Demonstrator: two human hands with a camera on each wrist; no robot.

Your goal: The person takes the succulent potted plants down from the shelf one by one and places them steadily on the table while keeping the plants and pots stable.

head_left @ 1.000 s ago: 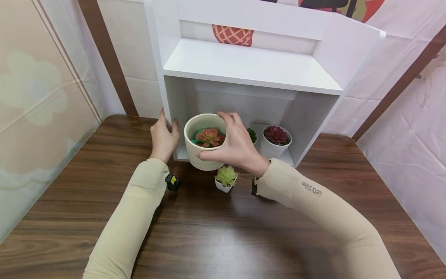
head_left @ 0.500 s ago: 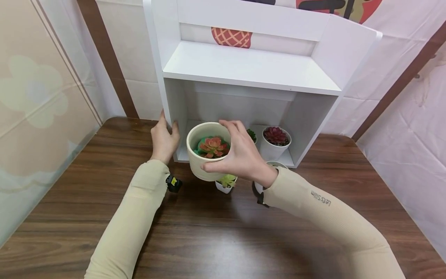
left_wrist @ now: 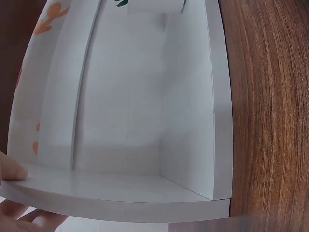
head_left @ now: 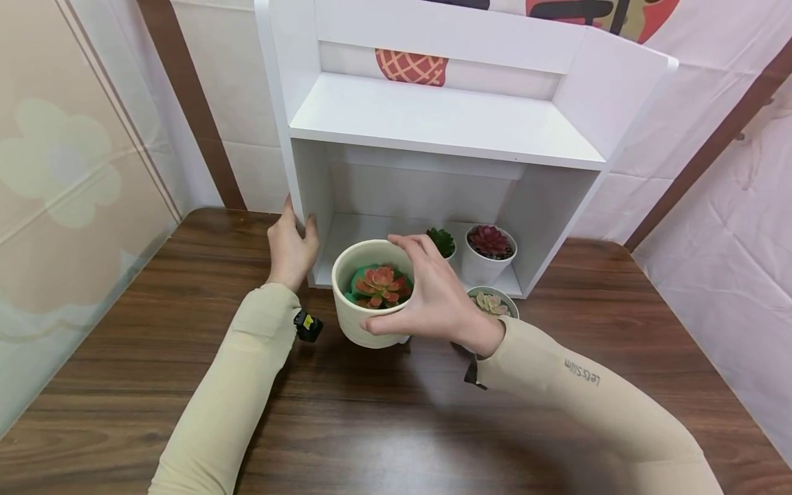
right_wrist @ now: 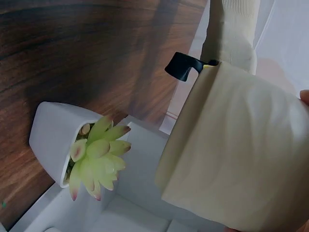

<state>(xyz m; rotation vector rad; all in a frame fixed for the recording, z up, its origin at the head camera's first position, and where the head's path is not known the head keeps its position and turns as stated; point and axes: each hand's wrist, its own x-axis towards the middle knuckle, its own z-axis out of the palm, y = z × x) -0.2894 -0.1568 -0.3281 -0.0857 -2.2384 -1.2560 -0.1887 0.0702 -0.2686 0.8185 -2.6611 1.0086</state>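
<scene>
Since the earlier head frames, the cream pot (head_left: 365,326) and our right hand (head_left: 442,295) have come lower in the frame, while our left hand (head_left: 291,246) has stayed put. Largest before us is the brown table (head_left: 309,426), filling the lower half; the white shelf (head_left: 445,117) stands at upper centre. Our hands are apart: the left, left of centre, grips the shelf by its left side, thumb and fingers on opposite faces; the right, just right of centre, clasps the pot by its rim and wall. What matters for moving the pot, we judge, is that it lies between the hands, the right holding it and the left only near, its axis roughly upright, mouth up. From the head view we cannot tell whether its base clears the table. Smallest, a red-orange succulent (head_left: 381,285) sits inside the pot, and a yellow-green succulent (right_wrist: 99,157) shows apart from it, lower left in the right wrist view.
</scene>
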